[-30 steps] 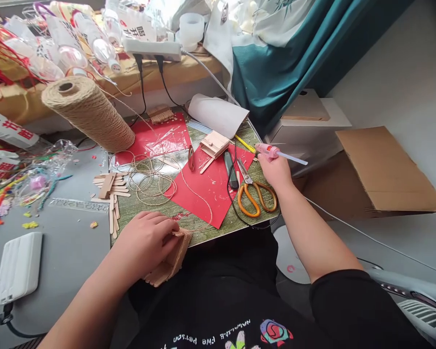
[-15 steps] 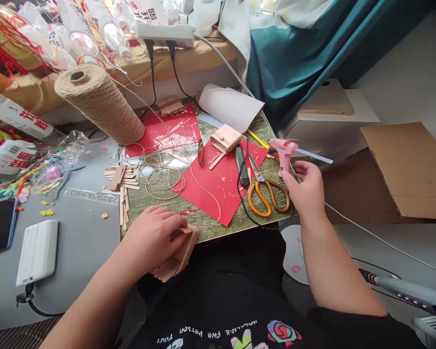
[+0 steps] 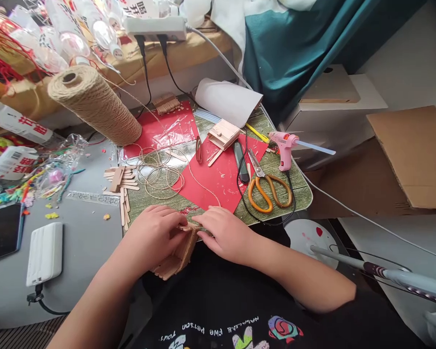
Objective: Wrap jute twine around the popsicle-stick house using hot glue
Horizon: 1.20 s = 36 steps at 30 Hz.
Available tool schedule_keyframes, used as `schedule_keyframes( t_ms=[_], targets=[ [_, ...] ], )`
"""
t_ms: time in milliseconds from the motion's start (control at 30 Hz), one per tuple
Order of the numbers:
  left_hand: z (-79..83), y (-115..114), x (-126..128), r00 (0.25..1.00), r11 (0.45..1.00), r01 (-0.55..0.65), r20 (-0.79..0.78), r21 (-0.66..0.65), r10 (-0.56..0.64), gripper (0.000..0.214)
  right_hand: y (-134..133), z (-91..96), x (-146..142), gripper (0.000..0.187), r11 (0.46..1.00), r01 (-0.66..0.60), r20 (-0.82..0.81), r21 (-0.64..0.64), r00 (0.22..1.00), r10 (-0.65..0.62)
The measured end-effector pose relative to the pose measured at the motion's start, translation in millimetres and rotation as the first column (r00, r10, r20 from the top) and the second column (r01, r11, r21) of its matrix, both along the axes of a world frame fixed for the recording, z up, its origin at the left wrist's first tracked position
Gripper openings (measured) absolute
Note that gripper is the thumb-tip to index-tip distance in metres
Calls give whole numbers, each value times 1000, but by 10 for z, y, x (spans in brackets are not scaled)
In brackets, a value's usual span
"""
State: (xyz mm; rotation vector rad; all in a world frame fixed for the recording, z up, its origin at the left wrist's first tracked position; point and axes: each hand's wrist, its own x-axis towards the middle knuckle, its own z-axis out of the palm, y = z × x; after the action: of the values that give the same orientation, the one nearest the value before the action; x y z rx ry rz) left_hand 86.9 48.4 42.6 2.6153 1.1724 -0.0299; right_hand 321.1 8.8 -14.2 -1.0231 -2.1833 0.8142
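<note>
A small open box of craft sticks [image 3: 184, 249] is tilted in front of my body. My left hand [image 3: 154, 237] grips its upper side, with the fingers closed over the edge and the thumb inside. At the box's upper right corner, my right hand [image 3: 227, 235] has its thumb and fingertips closed around the twine [image 3: 203, 183] where that meets the rim; the fingers partly hide the contact. Loose loops of this twine lie on the table, and a large twine spool [image 3: 98, 106] stands behind them. A pink hot glue gun [image 3: 285, 148] rests at the table's right side.
Orange-handled scissors [image 3: 263, 186], a utility knife [image 3: 241, 162] and a smaller stick box [image 3: 223, 134] lie on or by red paper [image 3: 214, 186]. Loose craft sticks [image 3: 121, 182] are at left. A power strip [image 3: 156, 29] sits behind, and the glue gun's black cord loops around the scissors.
My right hand has let go of the glue gun and moved left to the stick box and twine. My left hand keeps its hold on the box. The view has shifted slightly.
</note>
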Motion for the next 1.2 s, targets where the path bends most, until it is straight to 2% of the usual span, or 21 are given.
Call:
schedule_keyframes(
  t_ms=[100, 267, 400, 600, 833, 1067, 1200],
  targets=[
    [-5, -11, -15, 1000, 1000, -18, 13, -2, 18, 13, -4, -38, 6, 16, 1000, 8, -12, -17, 1000, -8],
    [0, -10, -22, 999, 999, -38, 22, -10, 39, 12, -75, -69, 14, 25, 999, 33, -100, 33, 995, -29],
    [3, -3, -26, 998, 999, -47, 27, -21, 48, 12, -106, -144, -15, 34, 994, 52, -107, 96, 993, -42],
    [2, 13, -12, 997, 997, -59, 37, -47, 61, 9, -105, -199, 4, 37, 997, 51, -138, 49, 989, -44],
    [40, 20, 10, 996, 994, -78, 38, -76, 81, 10, -132, -207, 13, 47, 998, 18, -136, 63, 991, -9],
    [21, 14, -1, 997, 996, -61, 44, -65, 64, 10, -158, -153, -17, 34, 998, 28, -194, -59, 980, -39],
    [30, 57, -19, 999, 998, -5, 37, -59, 7, 10, -138, -154, -13, 34, 999, 24, -202, -41, 979, -32]
  ],
)
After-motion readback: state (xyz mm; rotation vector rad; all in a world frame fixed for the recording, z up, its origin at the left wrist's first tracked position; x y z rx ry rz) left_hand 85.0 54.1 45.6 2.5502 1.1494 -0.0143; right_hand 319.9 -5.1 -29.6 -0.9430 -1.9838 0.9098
